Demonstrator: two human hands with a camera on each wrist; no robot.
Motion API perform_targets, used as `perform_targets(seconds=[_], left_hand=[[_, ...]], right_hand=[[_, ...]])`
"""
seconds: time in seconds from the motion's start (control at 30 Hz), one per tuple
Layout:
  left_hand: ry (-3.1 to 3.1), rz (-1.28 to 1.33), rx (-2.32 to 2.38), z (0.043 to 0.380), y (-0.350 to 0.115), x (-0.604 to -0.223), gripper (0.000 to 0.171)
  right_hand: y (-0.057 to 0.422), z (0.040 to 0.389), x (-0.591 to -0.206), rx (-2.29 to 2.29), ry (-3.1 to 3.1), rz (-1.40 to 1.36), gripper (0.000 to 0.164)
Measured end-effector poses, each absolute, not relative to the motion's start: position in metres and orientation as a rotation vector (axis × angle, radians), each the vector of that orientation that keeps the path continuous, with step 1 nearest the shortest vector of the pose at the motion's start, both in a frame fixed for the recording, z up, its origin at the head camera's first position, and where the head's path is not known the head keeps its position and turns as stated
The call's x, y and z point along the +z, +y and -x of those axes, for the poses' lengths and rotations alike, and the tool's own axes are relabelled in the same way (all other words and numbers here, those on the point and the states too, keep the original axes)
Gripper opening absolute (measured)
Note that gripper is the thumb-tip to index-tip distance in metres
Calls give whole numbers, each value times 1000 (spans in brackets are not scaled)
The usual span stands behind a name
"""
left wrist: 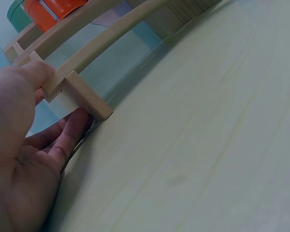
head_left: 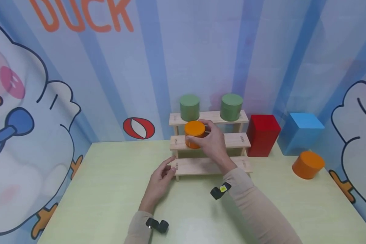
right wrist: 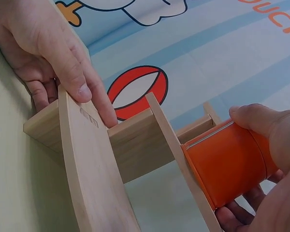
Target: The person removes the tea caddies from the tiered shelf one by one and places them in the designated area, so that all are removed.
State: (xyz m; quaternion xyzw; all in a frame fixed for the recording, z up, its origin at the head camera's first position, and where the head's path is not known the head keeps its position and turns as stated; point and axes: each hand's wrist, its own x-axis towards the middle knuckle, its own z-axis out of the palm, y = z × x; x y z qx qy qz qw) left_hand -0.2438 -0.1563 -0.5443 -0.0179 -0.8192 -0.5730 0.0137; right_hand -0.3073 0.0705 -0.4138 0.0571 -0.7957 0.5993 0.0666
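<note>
A three-step wooden display stand (head_left: 211, 166) stands against the backdrop. My right hand (head_left: 215, 140) grips an orange cylinder (head_left: 193, 135) between thumb and fingers at the left part of the middle step. In the right wrist view the orange cylinder (right wrist: 227, 162) has its base against that step. My left hand (head_left: 158, 181) holds the left end of the bottom step; in the left wrist view its thumb lies on the step and the other fingers are by the stand's leg (left wrist: 89, 96). Two green cylinders, one left (head_left: 189, 108) and one right (head_left: 231, 107), sit on the top step.
Right of the stand are a tall red block (head_left: 263, 135) and a light blue block (head_left: 300, 134). Another orange cylinder (head_left: 308, 165) stands near the table's right edge. A printed cartoon backdrop (head_left: 109, 84) rises behind the pale table (head_left: 109, 196).
</note>
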Motion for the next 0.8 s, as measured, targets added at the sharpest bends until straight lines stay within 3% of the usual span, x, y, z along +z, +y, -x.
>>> perform_targets(seconds=[0.8], left_hand=[[-2552,55,-1794,245,-158,-544,47]], right_hand=[[70,308,-412,1802,-2415,-164,76]])
